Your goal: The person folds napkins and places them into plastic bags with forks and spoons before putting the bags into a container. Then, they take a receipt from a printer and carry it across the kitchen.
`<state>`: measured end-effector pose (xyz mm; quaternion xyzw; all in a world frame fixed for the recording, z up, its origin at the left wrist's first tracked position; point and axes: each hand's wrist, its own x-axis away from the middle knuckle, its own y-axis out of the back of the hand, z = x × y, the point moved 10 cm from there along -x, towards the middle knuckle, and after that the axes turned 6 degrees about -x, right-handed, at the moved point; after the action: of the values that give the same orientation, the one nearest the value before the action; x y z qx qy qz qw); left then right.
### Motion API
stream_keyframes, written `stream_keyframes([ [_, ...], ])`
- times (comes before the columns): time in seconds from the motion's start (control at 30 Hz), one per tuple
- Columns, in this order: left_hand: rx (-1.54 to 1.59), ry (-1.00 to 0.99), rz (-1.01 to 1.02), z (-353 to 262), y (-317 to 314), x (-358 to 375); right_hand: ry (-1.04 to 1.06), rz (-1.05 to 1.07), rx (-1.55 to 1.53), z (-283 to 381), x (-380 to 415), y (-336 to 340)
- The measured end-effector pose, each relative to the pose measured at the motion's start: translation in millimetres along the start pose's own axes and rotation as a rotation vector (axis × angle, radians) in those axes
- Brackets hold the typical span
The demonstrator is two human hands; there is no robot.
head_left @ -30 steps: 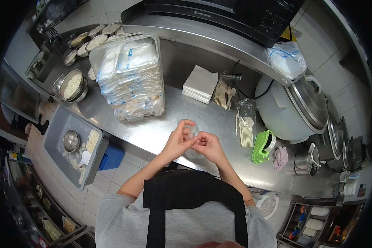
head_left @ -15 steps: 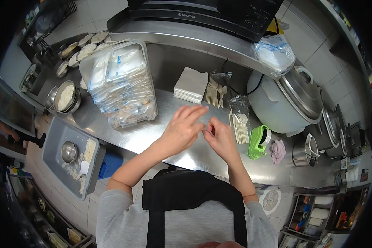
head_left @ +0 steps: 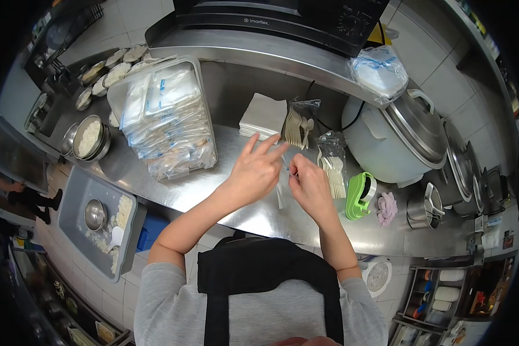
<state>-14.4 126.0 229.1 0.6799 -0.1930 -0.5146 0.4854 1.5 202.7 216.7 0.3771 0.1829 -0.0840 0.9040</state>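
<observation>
My left hand (head_left: 255,176) is over the steel counter, several fingers stretched out and fanned apart, its thumb side toward the other hand. Close beside it, my right hand (head_left: 309,179) is closed in a pinch. A thin clear plastic strip (head_left: 280,197) shows between the hands and hangs below them; its upper end is hard to make out. Just beyond the left fingertips lies a stack of white napkins (head_left: 263,113). Bagged plastic spoons and forks (head_left: 294,128) lie beside the napkins, and another bag of forks (head_left: 334,173) is right of my right hand.
A clear bin (head_left: 213,144) of plastic-wrapped packets stands left. At right are a green tape dispenser (head_left: 358,199), a pink cloth (head_left: 386,209), a steel container (head_left: 421,213) and a large pot (head_left: 375,138). A grey tub (head_left: 72,230) sits low at left; a person's hand (head_left: 17,187) shows beyond.
My hands have drawn slightly apart, and the clear strip now shows between and below them. My left fingers have spread wider. At far left, the other person's leg has shifted.
</observation>
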Motion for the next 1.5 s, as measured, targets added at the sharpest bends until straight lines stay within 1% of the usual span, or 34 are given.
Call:
stream_keyframes([
  [0.03,-0.081,0.037,-0.002,8,-4,2,-0.012,0.011,0.01,-1,1,1],
  [0.07,-0.081,0.038,-0.004,10,-4,6,-0.024,0.022,0.02,-3,1,2],
  [0.13,0.039,0.134,0.002,25,-1,15,-0.03,0.003,0.036,-8,0,8],
  [0.2,0.026,0.135,0.025,25,1,21,-0.043,-0.011,0.047,-14,0,11],
  [0.27,0.048,0.194,0.078,31,-5,25,-0.05,-0.05,0.042,-17,-2,15],
  [0.3,0.046,0.197,0.077,31,-6,25,-0.046,-0.049,0.041,-16,-2,13],
  [0.37,0.048,0.12,-0.094,22,7,18,0.051,-0.041,0.049,-2,-5,8],
  [0.5,0.11,0.069,-0.119,21,14,3,0.118,0.016,0.046,19,-11,-2],
  [0.57,0.02,0.206,0.002,48,-5,4,0.119,-0.018,0.112,17,-12,2],
  [0.6,0.018,0.205,-0.001,53,-5,5,0.122,-0.019,0.113,16,-13,4],
  [0.67,0.027,0.232,-0.3,63,25,12,0.07,-0.033,0.08,5,-14,12],
  [0.73,0.04,0.257,-0.266,60,30,15,0.062,-0.054,0.102,2,-18,23],
  [0.8,0.008,0.144,-0.236,42,36,13,0.051,-0.071,0.118,5,-23,28],
  [0.83,0.009,0.144,-0.233,39,38,12,0.075,-0.163,0.129,13,-25,38],
  [0.87,0.0,0.141,-0.169,34,33,9,0.1,-0.253,0.142,19,-26,46],
  [0.9,-0.011,0.138,-0.106,31,27,7,0.143,-0.265,0.114,21,-26,43],
  [0.93,-0.012,0.138,-0.107,30,26,6,0.144,-0.266,0.113,23,-26,40],
  [1.0,0.056,0.177,-0.204,35,30,8,0.125,-0.221,0.067,26,-27,31],
  [1.03,0.056,0.18,-0.203,38,29,10,0.124,-0.219,0.067,22,-29,31],
  [1.1,0.006,0.235,-0.397,49,46,24,0.047,-0.252,0.014,-1,-30,32],
  [1.13,0.005,0.236,-0.394,48,41,28,0.045,-0.251,0.011,-4,-29,28],
  [1.2,0.012,0.275,-0.445,39,25,49,0.26,-0.374,0.026,11,-16,29],
  [1.27,0.099,0.376,-0.284,34,-29,73,0.257,-0.351,0.018,-11,-1,10],
  [1.3,0.135,0.403,-0.072,30,-67,88,0.235,-0.237,0.089,-26,4,-15],
  [1.33,0.139,0.398,-0.074,24,-84,104,0.212,-0.124,0.16,-45,12,-39],
  [1.37,0.138,0.406,0.081,17,-114,121,0.207,-0.127,0.163,-67,25,-54],
  [1.4,0.134,0.412,0.235,12,-137,133,0.121,0.022,0.166,-100,37,-83],
  [1.43,0.136,0.408,0.234,10,-139,136,0.035,0.171,0.168,-126,46,-105],
  [1.47,0.152,0.348,0.276,2,-145,137,0.035,0.171,0.171,-134,51,-107],
  [1.5,0.167,0.292,0.318,-5,-150,137,0.023,0.214,0.129,-137,53,-110],
])
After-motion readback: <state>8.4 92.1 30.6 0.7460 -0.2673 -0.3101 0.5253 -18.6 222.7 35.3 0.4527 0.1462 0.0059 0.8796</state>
